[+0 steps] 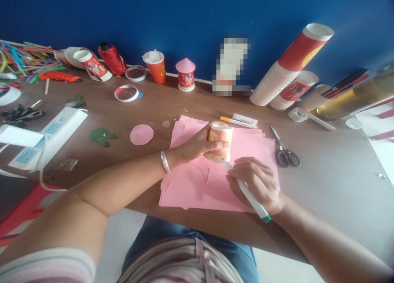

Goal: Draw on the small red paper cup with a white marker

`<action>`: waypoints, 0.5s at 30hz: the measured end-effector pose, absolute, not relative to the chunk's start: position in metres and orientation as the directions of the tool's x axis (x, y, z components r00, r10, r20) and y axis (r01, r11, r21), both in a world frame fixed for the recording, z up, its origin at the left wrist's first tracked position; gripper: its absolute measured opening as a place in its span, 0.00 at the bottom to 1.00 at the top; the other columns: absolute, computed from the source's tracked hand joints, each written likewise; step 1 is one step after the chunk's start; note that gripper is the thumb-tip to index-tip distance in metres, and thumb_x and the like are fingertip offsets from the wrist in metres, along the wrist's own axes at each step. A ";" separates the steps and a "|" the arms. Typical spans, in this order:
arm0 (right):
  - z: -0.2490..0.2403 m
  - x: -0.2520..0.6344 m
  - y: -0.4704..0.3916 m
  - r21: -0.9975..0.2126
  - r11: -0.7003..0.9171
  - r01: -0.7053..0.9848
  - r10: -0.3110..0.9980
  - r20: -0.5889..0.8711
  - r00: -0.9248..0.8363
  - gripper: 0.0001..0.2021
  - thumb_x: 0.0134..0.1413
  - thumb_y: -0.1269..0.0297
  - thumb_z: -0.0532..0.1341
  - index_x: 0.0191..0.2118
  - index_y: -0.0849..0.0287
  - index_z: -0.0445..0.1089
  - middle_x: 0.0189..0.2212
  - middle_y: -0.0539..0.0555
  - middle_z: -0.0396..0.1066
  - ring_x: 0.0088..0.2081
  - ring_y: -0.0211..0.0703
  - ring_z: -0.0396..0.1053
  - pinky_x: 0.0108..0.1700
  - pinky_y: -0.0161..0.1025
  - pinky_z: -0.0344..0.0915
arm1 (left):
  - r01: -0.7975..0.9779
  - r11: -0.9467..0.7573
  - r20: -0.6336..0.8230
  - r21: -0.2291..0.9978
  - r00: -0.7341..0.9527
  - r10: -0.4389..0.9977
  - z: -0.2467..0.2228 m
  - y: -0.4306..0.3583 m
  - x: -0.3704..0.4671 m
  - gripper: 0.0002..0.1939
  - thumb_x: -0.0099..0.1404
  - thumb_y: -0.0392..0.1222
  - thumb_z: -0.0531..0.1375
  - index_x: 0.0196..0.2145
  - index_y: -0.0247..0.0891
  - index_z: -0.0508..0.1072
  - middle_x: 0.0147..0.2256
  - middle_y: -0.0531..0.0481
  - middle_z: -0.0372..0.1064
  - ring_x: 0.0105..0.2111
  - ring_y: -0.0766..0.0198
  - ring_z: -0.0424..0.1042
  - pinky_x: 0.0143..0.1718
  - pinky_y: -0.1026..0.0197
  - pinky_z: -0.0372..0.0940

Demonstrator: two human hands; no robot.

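My left hand (198, 145) is wrapped round a red and cream paper cup (222, 135) that stands on a stack of pink paper (191, 190). In my right hand (255, 182) is a white marker (250, 196) with a green end. Its tip is at the lower edge of the cup. A curved cut line shows in the pink paper in front of the cup. Left of the stack lies a pink paper circle (142, 134).
Black-handled scissors (286, 153) lie right of the paper. A power strip (51, 137) and green paper pieces (101, 136) are at the left. Along the wall stand a cup with a pink cone top (186, 74) and a tall leaning cup stack (291, 65).
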State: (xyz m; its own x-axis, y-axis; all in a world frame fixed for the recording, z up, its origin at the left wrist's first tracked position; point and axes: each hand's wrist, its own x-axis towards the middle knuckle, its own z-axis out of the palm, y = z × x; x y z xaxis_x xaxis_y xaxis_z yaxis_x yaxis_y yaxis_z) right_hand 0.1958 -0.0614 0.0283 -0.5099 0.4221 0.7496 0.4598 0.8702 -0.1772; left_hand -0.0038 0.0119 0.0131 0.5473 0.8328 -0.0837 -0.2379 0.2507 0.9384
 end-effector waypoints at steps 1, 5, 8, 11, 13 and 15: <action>0.028 0.196 -0.061 -0.176 0.869 0.463 0.424 0.745 -0.514 0.11 0.57 0.79 0.64 0.43 0.61 0.68 0.28 0.51 0.71 0.29 0.39 0.70 0.34 0.42 0.77 | -0.235 0.254 -0.086 0.938 0.551 0.830 0.014 0.012 -0.004 0.30 0.58 0.47 0.72 0.53 0.39 0.65 0.43 0.48 0.68 0.42 0.61 0.69 0.42 0.59 0.67; 0.029 0.195 -0.060 -0.167 0.864 0.474 0.435 0.721 -0.539 0.10 0.58 0.78 0.63 0.44 0.60 0.67 0.29 0.51 0.71 0.28 0.39 0.70 0.31 0.40 0.74 | -0.245 0.279 -0.102 0.928 0.556 0.825 0.017 0.010 -0.003 0.30 0.58 0.47 0.72 0.53 0.40 0.64 0.42 0.49 0.67 0.39 0.63 0.69 0.40 0.59 0.67; 0.029 0.194 -0.060 -0.165 0.862 0.479 0.438 0.718 -0.541 0.10 0.59 0.78 0.63 0.44 0.59 0.67 0.29 0.51 0.71 0.28 0.39 0.70 0.31 0.39 0.73 | -0.251 0.276 -0.096 0.928 0.554 0.827 0.018 0.010 -0.002 0.30 0.58 0.47 0.71 0.53 0.40 0.64 0.42 0.49 0.67 0.40 0.63 0.69 0.39 0.60 0.67; 0.029 0.194 -0.060 -0.158 0.866 0.475 0.430 0.719 -0.546 0.09 0.59 0.78 0.63 0.44 0.60 0.67 0.29 0.52 0.71 0.28 0.39 0.70 0.31 0.39 0.73 | -0.242 0.266 -0.093 0.933 0.552 0.828 0.018 0.010 -0.002 0.30 0.58 0.46 0.71 0.53 0.40 0.64 0.43 0.49 0.66 0.41 0.62 0.69 0.39 0.60 0.67; 0.028 0.194 -0.060 -0.157 0.867 0.472 0.429 0.717 -0.550 0.09 0.59 0.78 0.63 0.43 0.61 0.67 0.29 0.52 0.71 0.28 0.39 0.70 0.31 0.39 0.73 | -0.237 0.260 -0.088 0.936 0.557 0.826 0.018 0.011 -0.003 0.30 0.59 0.46 0.71 0.53 0.41 0.64 0.43 0.49 0.66 0.41 0.62 0.69 0.39 0.60 0.67; 0.028 0.194 -0.060 -0.156 0.867 0.473 0.431 0.712 -0.554 0.09 0.60 0.78 0.63 0.44 0.60 0.67 0.29 0.52 0.71 0.28 0.38 0.70 0.31 0.39 0.73 | -0.239 0.253 -0.080 0.937 0.561 0.824 0.016 0.011 -0.003 0.30 0.59 0.46 0.71 0.54 0.41 0.64 0.42 0.49 0.66 0.41 0.62 0.69 0.39 0.60 0.67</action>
State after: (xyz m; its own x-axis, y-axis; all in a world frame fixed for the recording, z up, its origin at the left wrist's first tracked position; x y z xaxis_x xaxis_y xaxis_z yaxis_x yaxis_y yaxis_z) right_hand 0.1938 -0.0600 0.0279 -0.5542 0.4309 0.7122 0.4733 0.8670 -0.1562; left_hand -0.0031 0.0110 0.0163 0.5614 0.8237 -0.0796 -0.2390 0.2534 0.9374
